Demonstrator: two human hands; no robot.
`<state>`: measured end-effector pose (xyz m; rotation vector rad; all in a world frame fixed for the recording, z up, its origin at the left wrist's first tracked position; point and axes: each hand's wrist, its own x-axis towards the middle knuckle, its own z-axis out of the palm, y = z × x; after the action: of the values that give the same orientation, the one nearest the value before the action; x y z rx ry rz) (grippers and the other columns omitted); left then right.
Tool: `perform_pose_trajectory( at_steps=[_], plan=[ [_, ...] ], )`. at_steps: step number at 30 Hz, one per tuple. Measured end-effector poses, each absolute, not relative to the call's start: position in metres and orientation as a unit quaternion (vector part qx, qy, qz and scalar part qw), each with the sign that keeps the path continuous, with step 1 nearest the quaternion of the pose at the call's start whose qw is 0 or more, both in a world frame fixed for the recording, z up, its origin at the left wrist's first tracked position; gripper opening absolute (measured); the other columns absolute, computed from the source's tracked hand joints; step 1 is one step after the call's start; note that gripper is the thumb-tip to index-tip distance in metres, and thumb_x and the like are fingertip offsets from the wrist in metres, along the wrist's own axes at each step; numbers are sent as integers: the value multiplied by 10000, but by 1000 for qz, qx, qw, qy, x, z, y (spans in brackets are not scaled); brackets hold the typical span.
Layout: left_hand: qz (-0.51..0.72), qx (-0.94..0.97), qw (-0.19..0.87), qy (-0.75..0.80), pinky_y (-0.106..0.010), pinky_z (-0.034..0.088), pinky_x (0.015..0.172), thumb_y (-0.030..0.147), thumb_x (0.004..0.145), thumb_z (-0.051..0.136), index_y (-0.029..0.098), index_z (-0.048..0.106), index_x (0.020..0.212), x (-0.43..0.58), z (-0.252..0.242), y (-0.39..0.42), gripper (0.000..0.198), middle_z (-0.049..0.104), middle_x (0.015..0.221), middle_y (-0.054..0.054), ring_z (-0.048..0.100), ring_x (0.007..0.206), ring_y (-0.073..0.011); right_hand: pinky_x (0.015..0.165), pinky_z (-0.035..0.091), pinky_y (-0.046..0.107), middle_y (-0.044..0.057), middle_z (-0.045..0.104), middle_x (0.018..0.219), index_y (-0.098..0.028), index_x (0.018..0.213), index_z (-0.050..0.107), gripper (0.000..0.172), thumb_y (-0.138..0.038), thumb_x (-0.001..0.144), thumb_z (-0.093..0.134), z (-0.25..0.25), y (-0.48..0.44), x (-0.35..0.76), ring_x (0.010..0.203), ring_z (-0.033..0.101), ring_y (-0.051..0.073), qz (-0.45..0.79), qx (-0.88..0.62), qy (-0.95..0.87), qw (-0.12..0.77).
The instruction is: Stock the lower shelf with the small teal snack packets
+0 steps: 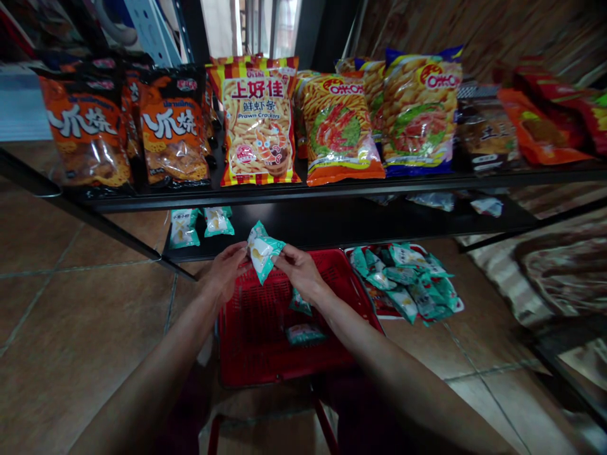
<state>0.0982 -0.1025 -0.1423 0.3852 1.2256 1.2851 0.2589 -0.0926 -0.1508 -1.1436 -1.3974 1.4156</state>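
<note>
Both my hands hold small teal snack packets (262, 250) above a red shopping basket (265, 354). My left hand (226, 270) pinches the packets from the left side. My right hand (298, 270) grips them from the right. Two more teal packets (303, 322) lie inside the basket. On the lower black shelf (332, 224) just beyond my hands stand two matching teal packets (199, 224).
A pile of teal packets (408, 281) lies in a second red tray to the right. The upper shelf (303, 189) holds large snack bags: orange-black ones (173, 129) at left, prawn crackers (258, 123) in the middle, Oishi bags (420, 110) at right. Tiled floor (80, 303) lies left.
</note>
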Motion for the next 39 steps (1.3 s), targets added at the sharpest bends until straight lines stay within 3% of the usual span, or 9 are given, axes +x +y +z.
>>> perform_pose_trajectory(
  at_steps=[6,10,14,26,35,39],
  plan=[
    [523,153,685,483,-338,499,764,341,760,640,144,652,840,97,-137,-102,213,689,885,-95,634,807,-192,702,422,257,27,549,839,-233,1185,596,381,-158,831,478,-151,-99,261,743,509,129,316,-424,-778,340],
    [502,145,713,467,-286,489,671,446,757,634,148,649,916,99,-137,-103,338,688,878,-85,629,736,-170,709,432,267,55,567,915,-272,1237,551,426,-122,850,459,-149,-109,261,813,516,157,157,-380,-888,208],
    [543,165,686,455,-226,456,602,371,667,740,189,618,939,103,-140,-104,348,670,800,-13,603,643,-114,718,429,274,65,580,903,-264,1221,559,363,-168,893,435,-144,-115,258,831,505,172,81,-374,-912,145],
    [561,114,643,509,-232,455,575,386,685,718,178,579,827,98,-147,-99,288,656,699,-4,596,571,-112,726,436,306,78,596,902,-214,1135,603,283,-183,891,463,-145,-125,249,825,503,192,31,-354,-929,102],
    [596,45,612,517,-215,449,535,291,829,576,166,563,794,93,-142,-95,130,627,645,8,580,517,-100,828,473,334,78,587,997,-253,1297,483,443,-123,877,424,-154,-122,253,928,510,205,90,-355,-910,195],
    [596,6,613,518,-210,470,547,247,876,507,164,563,807,90,-140,-94,122,631,654,-4,599,539,-106,875,467,351,83,589,1034,-235,1274,471,419,-131,872,418,-154,-123,251,979,529,207,154,-371,-880,253]
  ],
)
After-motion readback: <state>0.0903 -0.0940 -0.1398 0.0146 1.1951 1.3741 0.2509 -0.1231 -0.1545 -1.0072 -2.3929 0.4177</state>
